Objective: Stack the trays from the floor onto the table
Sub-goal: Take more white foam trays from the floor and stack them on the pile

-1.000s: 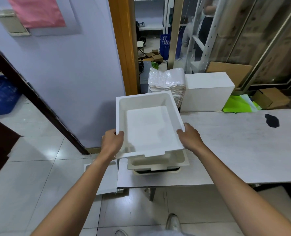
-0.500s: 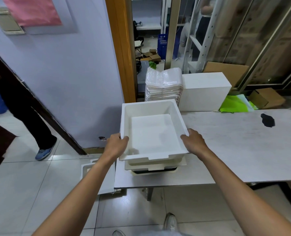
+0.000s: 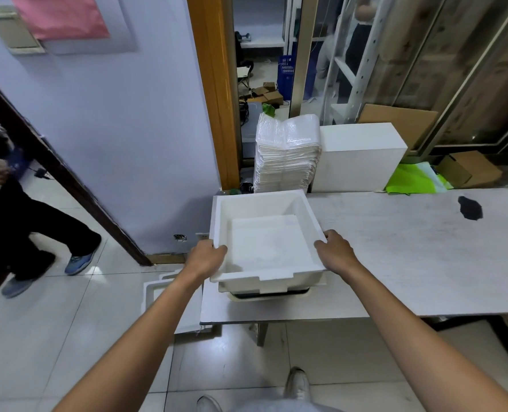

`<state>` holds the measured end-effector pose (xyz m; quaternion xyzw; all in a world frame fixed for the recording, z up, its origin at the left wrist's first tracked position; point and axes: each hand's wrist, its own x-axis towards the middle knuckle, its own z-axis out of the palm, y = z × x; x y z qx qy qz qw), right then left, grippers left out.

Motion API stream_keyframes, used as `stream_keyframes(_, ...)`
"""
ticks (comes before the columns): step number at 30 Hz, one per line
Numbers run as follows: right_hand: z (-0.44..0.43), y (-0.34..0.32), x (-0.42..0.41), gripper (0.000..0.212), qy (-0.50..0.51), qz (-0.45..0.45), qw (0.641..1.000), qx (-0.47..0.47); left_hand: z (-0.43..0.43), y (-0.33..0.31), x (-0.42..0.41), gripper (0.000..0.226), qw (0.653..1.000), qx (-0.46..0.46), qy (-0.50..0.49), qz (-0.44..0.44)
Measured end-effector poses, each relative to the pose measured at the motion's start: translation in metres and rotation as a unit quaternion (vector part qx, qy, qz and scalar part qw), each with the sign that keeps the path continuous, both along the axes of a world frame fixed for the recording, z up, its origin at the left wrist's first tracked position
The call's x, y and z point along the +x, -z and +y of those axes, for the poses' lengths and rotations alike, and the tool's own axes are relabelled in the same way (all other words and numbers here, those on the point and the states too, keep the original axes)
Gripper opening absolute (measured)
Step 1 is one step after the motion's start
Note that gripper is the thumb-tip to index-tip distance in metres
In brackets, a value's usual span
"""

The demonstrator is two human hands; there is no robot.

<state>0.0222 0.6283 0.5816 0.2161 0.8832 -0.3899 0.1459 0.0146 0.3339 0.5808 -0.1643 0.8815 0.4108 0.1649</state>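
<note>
So, I've got the top tray (image 3: 260, 197) gripped by its two sides, left hand (image 3: 206, 257) on the left rim and right hand (image 3: 334, 252) on the right. Thumbs are hooked over the lip, and the other fingers are tucked underneath where the camera doesn't catch them. The tray is on, or maybe a hair above, the stack (image 3: 272, 292) at the near left corner of the table (image 3: 395, 248). Honestly can't tell from this angle whether it's fully seated.

How I'd do this bit:
- Bring it down level. These look like foam, and I'd guess they wedge if one side drops in first.
- Line the notched front lip up with the one below it.
- Press lightly with both thumbs until the rims meet, then let go of both sides together.
- Don't shove toward me, since the stack sits close to the table's front edge.

Another tray (image 3: 157, 292) lies on the floor (image 3: 53, 337) by the table's left corner, partly hidden behind my left forearm. I reckon that's the next pick. A bystander (image 3: 23, 218) stands off to the left, well apart from the table.
</note>
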Motion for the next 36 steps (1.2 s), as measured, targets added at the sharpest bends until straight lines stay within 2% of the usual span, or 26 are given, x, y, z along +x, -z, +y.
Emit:
stream_keyframes(8,-0.001,0.002,-0.006,0.022,0.000,0.006,1.000,-0.017,0.001,0.003,0.001,0.022,0.994,0.103,-0.027,-0.002)
stream_keyframes(11,0.002,0.000,-0.012,0.012,-0.010,0.009,1.000,-0.025,0.002,0.001,0.002,0.037,0.992,0.121,-0.040,-0.018)
stream_keyframes(13,0.004,-0.001,-0.015,0.014,-0.007,0.011,0.999,-0.033,0.004,0.001,-0.001,0.039,0.991,0.122,-0.060,-0.013)
stream_keyframes(16,0.003,-0.002,-0.019,0.016,-0.002,0.020,0.999,-0.040,0.007,0.003,-0.006,0.021,0.991,0.100,-0.089,0.015)
stream_keyframes(24,0.002,0.006,-0.025,0.017,-0.003,0.011,0.998,-0.054,0.007,0.007,-0.014,0.037,0.991,0.101,-0.083,-0.002)
stream_keyframes(32,0.003,0.013,-0.031,0.012,-0.009,0.001,0.999,-0.045,0.003,0.016,-0.015,0.047,0.992,0.099,-0.073,-0.002)
stream_keyframes(36,0.005,0.017,-0.032,0.019,-0.009,-0.003,0.999,-0.039,0.001,0.019,-0.016,0.045,0.993,0.097,-0.072,0.003)
